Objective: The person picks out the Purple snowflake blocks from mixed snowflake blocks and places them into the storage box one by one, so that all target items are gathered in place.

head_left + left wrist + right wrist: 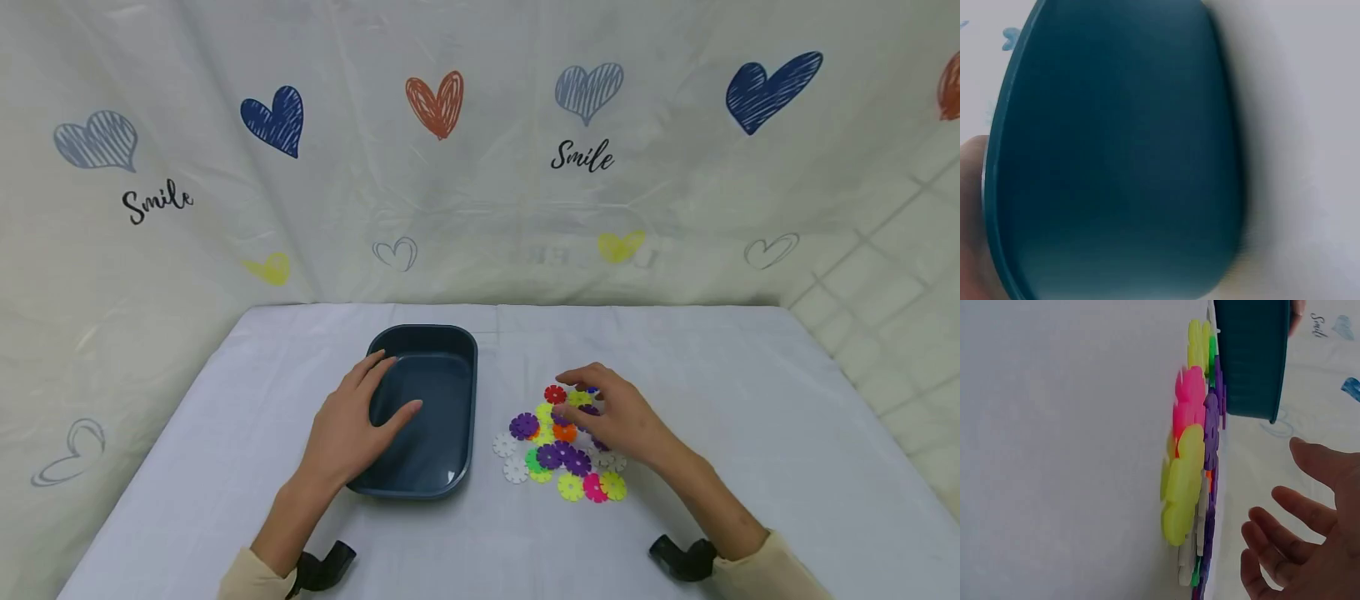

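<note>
White-covered table, pale backdrop sheet behind, blue, orange and yellow hearts; black "Smile" lettering

Tray on table, left of centre. Discs piled loosely to its right. Left hand at tray's left side; right hand over pile's right part. Curtain behind table's far edge.

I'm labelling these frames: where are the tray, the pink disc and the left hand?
Tray [431,433], head view, on its inner floor.
Pink disc [593,487], head view, near its centre.
Left hand [347,429], head view, on its back.
</note>
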{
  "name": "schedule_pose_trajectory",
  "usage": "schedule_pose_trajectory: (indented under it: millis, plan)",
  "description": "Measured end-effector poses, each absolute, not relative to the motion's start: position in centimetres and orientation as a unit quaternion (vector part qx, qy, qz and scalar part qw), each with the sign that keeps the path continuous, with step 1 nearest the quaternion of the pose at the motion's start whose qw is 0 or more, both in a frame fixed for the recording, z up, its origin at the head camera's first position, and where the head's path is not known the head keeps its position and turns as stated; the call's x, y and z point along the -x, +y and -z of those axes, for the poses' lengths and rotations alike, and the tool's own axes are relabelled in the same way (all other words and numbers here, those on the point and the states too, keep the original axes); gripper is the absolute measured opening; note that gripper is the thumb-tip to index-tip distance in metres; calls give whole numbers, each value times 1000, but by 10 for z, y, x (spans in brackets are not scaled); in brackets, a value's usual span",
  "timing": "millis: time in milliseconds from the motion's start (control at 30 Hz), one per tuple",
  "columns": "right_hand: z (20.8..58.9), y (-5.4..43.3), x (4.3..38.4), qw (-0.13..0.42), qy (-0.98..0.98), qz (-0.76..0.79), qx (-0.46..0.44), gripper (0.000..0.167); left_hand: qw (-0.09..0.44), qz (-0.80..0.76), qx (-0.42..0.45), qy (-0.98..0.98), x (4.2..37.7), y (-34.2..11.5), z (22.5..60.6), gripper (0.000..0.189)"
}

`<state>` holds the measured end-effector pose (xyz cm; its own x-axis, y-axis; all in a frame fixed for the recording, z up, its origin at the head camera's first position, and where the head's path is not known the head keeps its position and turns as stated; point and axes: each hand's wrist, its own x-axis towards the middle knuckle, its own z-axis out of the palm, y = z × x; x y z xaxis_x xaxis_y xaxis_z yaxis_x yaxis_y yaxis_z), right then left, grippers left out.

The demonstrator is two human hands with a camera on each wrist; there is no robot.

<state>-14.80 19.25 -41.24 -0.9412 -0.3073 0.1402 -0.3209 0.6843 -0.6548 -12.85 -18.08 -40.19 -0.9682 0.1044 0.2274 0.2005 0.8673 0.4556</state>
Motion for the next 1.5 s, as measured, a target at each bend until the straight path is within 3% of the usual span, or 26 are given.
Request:
schedule_pose_trajectory:
  millis: [933,1500]
  plan:
    - [419,175,144,-35,-898,-392,-197,40,49,303,38,-951,103,-191,411,104]
    - [424,169,145,-59,-896,-394,-195,42,-52,363,37,-930,96,-206,411,130]
